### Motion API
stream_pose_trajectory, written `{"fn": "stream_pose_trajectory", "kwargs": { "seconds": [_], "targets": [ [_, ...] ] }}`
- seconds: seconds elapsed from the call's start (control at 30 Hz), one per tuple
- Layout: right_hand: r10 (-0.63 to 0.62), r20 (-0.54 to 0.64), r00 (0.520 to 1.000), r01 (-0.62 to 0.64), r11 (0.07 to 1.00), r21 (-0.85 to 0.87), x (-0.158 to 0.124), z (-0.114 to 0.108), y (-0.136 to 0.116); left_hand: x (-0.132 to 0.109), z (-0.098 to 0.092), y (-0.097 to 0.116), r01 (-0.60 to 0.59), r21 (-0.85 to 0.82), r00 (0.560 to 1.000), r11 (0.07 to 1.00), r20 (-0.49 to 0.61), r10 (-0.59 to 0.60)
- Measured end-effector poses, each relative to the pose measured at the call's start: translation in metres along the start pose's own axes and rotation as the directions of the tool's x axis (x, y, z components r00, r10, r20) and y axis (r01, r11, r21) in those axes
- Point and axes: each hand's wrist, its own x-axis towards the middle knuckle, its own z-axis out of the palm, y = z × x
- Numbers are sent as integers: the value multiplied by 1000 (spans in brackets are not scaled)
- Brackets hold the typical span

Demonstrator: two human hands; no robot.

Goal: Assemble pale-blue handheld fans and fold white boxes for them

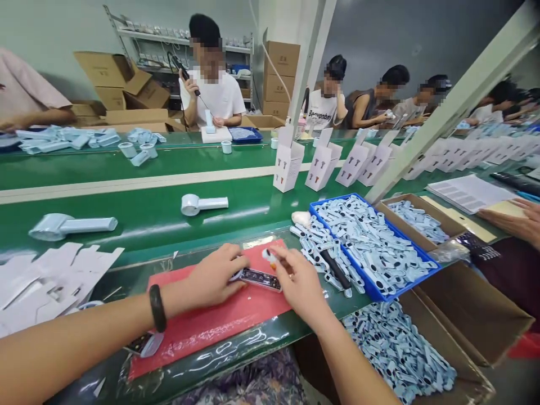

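My left hand [221, 271], a dark bracelet on its wrist, is closed on the left end of a narrow black strip with a clear edge [260, 279]. Its fingers partly hide that end. My right hand [298, 280] pinches a small pale blue piece with a dark spot [269, 256] between thumb and fingers. That piece is just above the strip's right end, close to the right thumb. Both hands are over a red mat [189, 332] on the green bench. Another dark-and-clear part [147, 344] lies at the mat's lower left, under my left forearm.
Right of the mat are loose pale blue pieces with a black stick [335, 269], a blue tray [373, 292] of such pieces and a carton [472, 320]. Flattened white boxes [37, 287] lie left. Wrapped handheld fans [205, 204] rest on the green belt [139, 211]. Several people sit opposite.
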Motion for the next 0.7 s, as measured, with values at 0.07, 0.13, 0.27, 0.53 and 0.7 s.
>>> {"fn": "stream_pose_trajectory", "kwargs": {
  "seconds": [0.07, 0.13, 0.27, 0.53, 0.7],
  "targets": [
    [-29, 59, 998, 34, 995, -93, -9, 9, -10, 0, 3, -1, -16, -33, 1000, 999, -20, 15],
    [-75, 99, 992, 93, 978, -185, -14, 16, -17, 0, 1, -2, -61, -109, 996, 992, -79, 52],
    [-142, 156, 977, 188, 922, -340, -16, 22, -23, 0, -1, -2, -164, -208, 981, 964, -141, 137],
    [11, 75, 997, -12, 1000, 21, -14, 25, -3, 6, 7, 1, -77, -279, 991, 957, -129, 42],
    [105, 192, 976, -139, 975, 173, -23, 22, 2, -7, 4, 11, -121, -226, 987, 967, -128, 94]
  ]
}}
